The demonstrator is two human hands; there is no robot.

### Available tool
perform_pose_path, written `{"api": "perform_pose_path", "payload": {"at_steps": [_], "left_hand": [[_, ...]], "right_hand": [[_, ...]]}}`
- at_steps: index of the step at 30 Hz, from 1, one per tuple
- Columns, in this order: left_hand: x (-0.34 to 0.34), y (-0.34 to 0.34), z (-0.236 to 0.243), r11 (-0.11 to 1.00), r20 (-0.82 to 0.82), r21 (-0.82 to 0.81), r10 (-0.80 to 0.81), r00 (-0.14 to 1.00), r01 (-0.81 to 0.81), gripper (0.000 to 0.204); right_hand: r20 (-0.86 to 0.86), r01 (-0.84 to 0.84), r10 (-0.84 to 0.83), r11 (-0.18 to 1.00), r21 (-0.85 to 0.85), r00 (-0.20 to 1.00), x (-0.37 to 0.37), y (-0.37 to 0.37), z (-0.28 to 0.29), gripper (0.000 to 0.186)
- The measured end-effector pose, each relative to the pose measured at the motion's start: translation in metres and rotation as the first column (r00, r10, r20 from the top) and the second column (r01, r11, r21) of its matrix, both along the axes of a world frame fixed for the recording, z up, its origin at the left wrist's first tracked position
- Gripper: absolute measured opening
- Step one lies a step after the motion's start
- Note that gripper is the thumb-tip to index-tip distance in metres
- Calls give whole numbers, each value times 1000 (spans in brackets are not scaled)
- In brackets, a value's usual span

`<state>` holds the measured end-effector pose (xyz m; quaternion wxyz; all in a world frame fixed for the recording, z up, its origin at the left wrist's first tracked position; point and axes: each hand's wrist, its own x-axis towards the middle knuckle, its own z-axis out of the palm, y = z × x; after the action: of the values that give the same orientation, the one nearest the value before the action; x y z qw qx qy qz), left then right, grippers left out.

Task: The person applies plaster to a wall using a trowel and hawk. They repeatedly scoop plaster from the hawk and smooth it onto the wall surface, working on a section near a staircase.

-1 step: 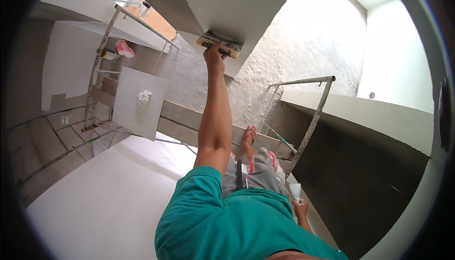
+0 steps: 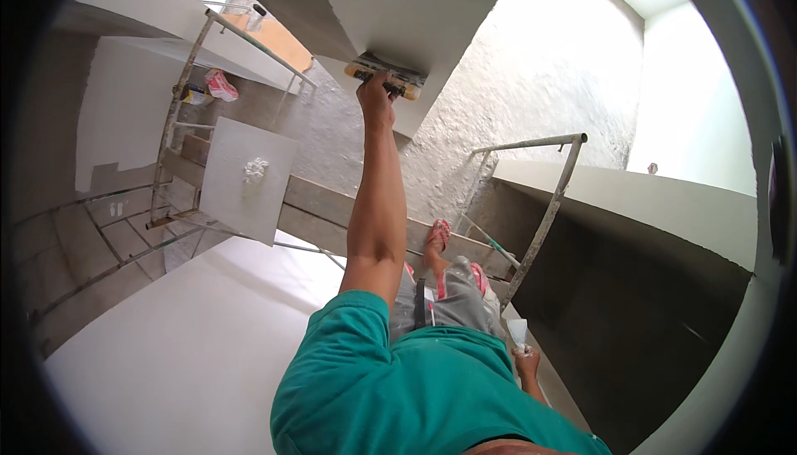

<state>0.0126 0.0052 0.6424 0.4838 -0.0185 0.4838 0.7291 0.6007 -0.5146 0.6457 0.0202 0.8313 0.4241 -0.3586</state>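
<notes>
Trowel [image 2: 386,77] pressed flat against the white wall overhead, held in the person's raised hand.

The trowel has a yellow handle with dark ends and a thin metal blade lying against the smooth white plaster [image 2: 415,7], just under a grey unplastered patch. The left hand [image 2: 375,98] has its grip clamped on the trowel's handle, arm stretched straight up. The right hand [image 2: 525,359] hangs low by the hip with its grip closed on a small putty knife [image 2: 516,332], its pale blade pointing up. Left of the arm, a square white board [image 2: 249,179] rests on the scaffold plank [image 2: 324,202] and carries a small lump of white plaster [image 2: 254,169] near its middle. The person's feet, in pink sandals [image 2: 438,235], stand on the same plank.
</notes>
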Motion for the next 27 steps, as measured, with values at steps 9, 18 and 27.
{"api": "perform_pose_path", "payload": {"at_steps": [9, 18, 27], "left_hand": [[-7, -10, 209, 989, -234, 135, -20, 972, 53, 25], [-8, -30, 358, 971, -392, 160, -104, 914, 179, 26], [-18, -96, 73, 993, -13, 118, 19, 1000, -17, 43]], "right_hand": [[-99, 21, -17, 999, 46, 995, 18, 31, -10, 22], [-159, 61, -37, 987, 150, 987, 16, 48, -23, 18], [-107, 101, -101, 995, -6, 989, -15, 33, 25, 16]]}}
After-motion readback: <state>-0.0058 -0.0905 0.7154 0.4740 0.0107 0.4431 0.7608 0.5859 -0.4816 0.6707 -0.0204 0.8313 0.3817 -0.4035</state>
